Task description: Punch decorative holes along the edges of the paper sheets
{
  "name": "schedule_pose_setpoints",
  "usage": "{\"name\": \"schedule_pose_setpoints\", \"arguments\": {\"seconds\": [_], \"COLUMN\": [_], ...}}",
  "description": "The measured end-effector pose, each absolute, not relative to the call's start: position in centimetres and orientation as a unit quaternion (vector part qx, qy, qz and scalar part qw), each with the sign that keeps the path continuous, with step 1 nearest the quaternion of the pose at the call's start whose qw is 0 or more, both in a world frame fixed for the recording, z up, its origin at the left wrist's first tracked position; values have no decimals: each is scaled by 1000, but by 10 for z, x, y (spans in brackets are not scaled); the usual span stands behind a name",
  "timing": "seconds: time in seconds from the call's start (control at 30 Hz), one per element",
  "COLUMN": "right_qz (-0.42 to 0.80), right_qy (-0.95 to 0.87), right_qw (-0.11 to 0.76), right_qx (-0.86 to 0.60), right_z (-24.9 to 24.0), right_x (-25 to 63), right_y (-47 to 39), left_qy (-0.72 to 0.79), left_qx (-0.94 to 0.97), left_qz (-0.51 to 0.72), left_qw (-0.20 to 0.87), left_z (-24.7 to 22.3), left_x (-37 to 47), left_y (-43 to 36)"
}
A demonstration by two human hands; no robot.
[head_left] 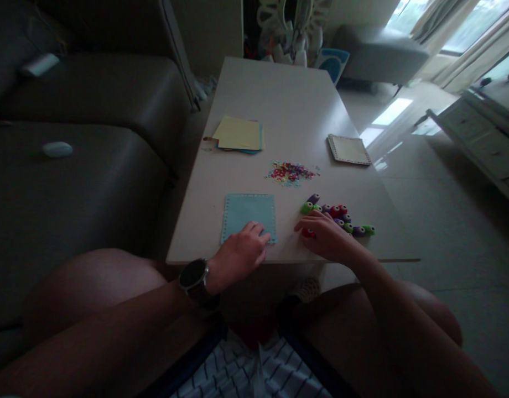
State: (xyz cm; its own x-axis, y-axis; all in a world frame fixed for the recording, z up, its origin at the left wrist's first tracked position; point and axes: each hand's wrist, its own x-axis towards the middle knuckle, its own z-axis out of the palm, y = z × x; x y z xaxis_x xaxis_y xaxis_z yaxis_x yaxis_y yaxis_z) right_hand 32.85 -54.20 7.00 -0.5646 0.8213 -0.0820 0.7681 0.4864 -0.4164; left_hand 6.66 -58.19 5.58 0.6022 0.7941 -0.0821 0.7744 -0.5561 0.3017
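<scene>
Our left hand [240, 255] lies fingers together, flat on the blue sheet [248, 215], square to the table's [279, 99] near edge. Our right hand [325, 237] curls over a red punch [307, 232]; the grip is unclear. The punches [339, 216] run rightward; the table's far half lies open.

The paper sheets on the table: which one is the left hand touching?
The left hand rests on the light blue sheet at the near edge. The yellow stack and the cream sheet lie farther away, untouched.
</scene>
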Motion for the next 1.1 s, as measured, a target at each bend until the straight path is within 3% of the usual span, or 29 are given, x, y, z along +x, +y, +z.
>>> {"name": "schedule_pose_setpoints", "arguments": {"seconds": [0.23,0.5,0.83,1.1], "right_qz": [244,132,131,135], "right_qy": [-853,-826,-836,-850], "right_qw": [33,144,156,207], "right_qx": [-460,-529,-509,-465], "right_z": [66,43,56,65], "right_x": [321,324,323,317], "right_y": [-548,-533,-536,-536], "left_qy": [451,454,448,519], "left_qx": [879,877,879,821], "left_qz": [23,26,66,210], "left_qw": [151,154,148,111], "left_z": [56,55,49,107], "left_x": [68,67,65,19], "left_y": [-582,-582,-577,-551]}}
